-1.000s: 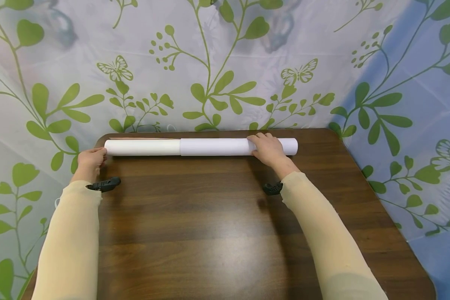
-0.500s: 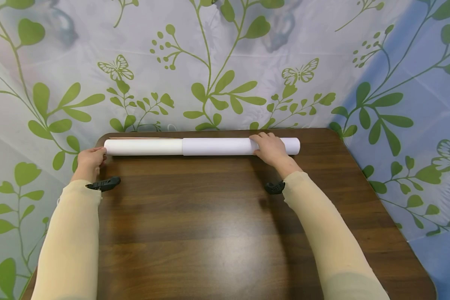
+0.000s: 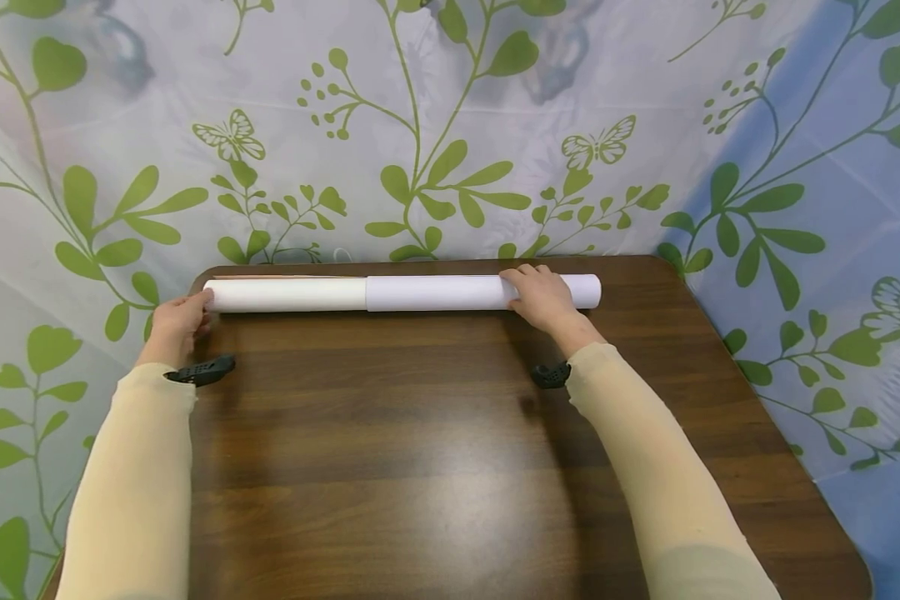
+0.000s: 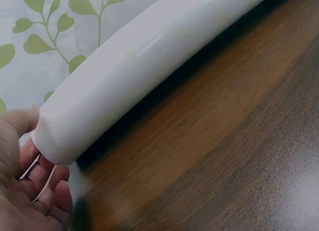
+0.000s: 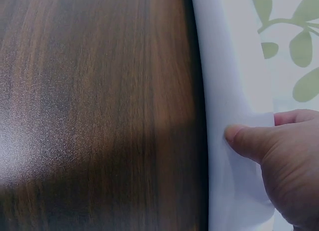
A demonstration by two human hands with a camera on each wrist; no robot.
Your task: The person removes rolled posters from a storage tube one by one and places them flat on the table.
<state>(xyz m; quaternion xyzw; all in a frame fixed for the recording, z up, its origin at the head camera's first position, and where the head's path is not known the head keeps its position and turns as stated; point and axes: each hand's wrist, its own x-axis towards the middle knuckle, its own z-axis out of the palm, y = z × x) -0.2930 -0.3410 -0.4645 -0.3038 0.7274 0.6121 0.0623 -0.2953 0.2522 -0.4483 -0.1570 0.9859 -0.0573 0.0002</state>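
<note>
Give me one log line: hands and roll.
white roll: along far edge of table | left hand: holds roll's left end | right hand: grips roll near right end

On my head view, the table spans the lower middle of the frame, with the wall covering behind it and along its right side. I see the left roll and the right roll in one line along the table's far edge, just above the frame's centre; whether one sits inside the other I cannot tell. At centre left, the left hand is on the left roll's outer end; right of centre, the right hand lies across the right roll, near its outer end.
</note>
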